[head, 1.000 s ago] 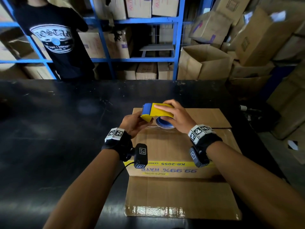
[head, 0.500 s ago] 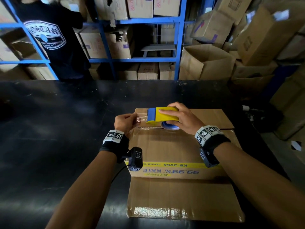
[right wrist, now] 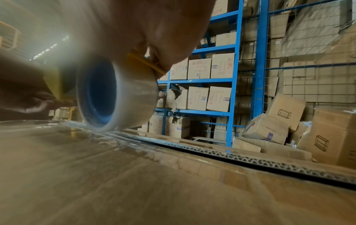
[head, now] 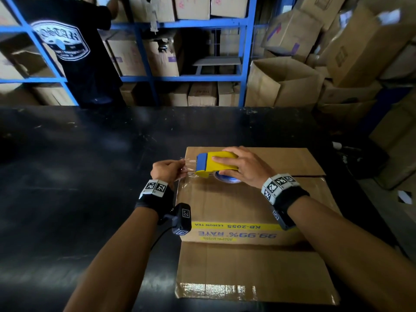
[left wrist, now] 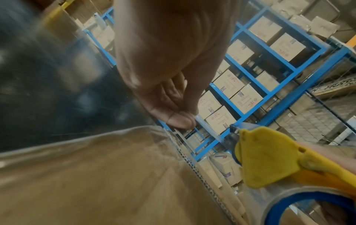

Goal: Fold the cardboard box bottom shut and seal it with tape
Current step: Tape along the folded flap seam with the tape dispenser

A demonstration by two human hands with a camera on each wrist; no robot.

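Note:
A brown cardboard box (head: 227,206) with a yellow printed band lies bottom-up on the black table (head: 67,176), its two flaps folded flat with a dark seam (head: 308,176) between them. My right hand (head: 242,164) grips a yellow and blue tape dispenser (head: 215,164) whose clear tape roll (right wrist: 117,97) rests on the box near the seam. My left hand (head: 167,170) pinches the free end of the clear tape (head: 188,167) at the box's left edge, the strip stretched between fingers and dispenser. In the left wrist view the thumb (left wrist: 179,118) presses the tape end.
An outer flap (head: 254,271) with a glossy taped edge lies flat toward me. Behind the table stand blue shelves (head: 245,50) full of cartons, a person in a black T-shirt (head: 74,52), and loose boxes (head: 281,82) piled at the right.
My left hand drew the tape end out leftward from the dispenser to the box's left edge. The right hand and dispenser shifted slightly right. The person behind turned toward the shelves.

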